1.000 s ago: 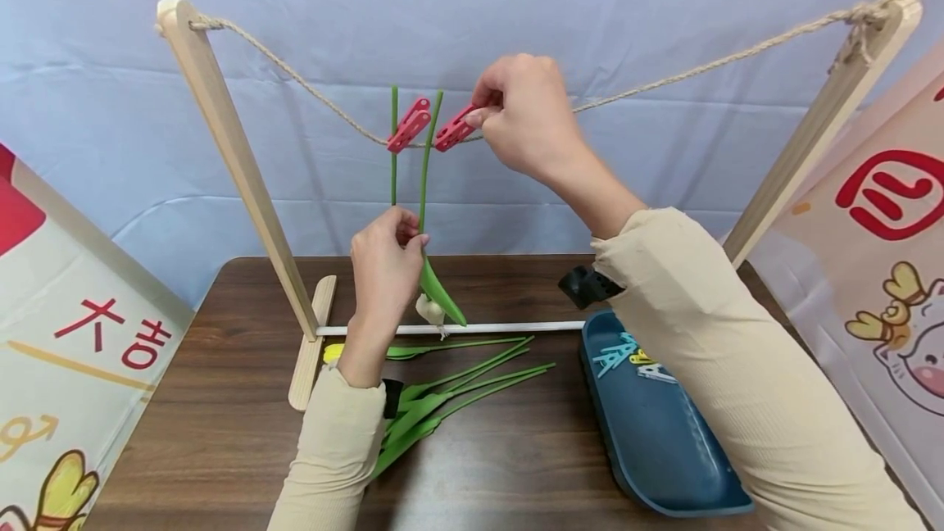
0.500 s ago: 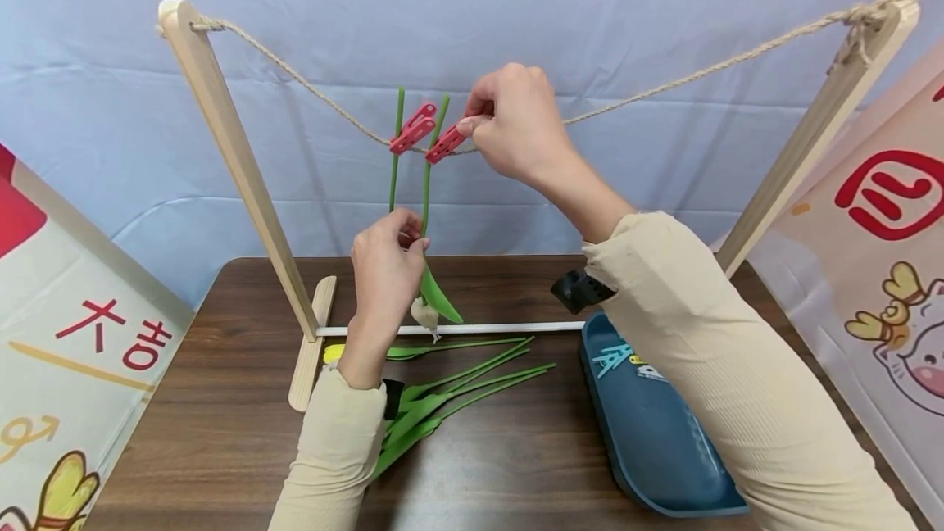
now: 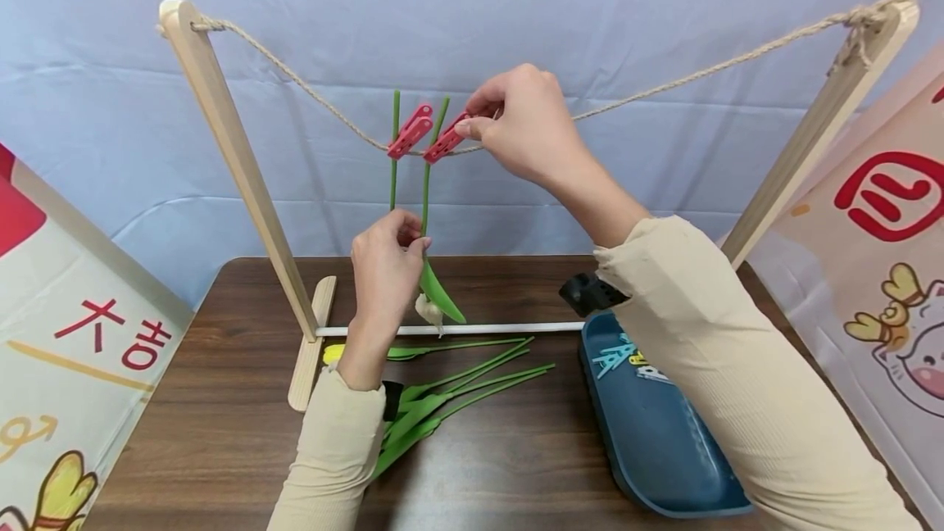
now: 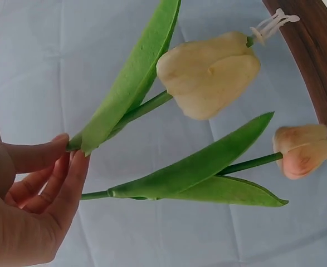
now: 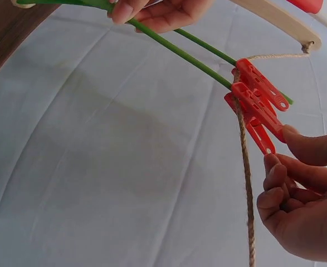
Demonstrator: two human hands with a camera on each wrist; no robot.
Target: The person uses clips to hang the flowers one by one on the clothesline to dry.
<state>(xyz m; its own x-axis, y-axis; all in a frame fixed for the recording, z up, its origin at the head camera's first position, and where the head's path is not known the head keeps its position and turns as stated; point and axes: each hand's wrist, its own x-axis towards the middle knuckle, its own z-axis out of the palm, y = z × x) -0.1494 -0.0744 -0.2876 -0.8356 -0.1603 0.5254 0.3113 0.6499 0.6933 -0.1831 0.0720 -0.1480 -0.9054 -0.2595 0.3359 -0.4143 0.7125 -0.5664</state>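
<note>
My left hand (image 3: 387, 265) pinches tulip stem (image 3: 425, 195), frame centre; my right hand (image 3: 527, 128) pinches red clothespin (image 3: 445, 139), 1 of 2 on rope (image 5: 247, 178), upper centre. Best: seat stem and rope deep before release.

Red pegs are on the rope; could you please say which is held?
The right peg in the head view: the right hand pinches it, while no hand touches the left peg.
</note>
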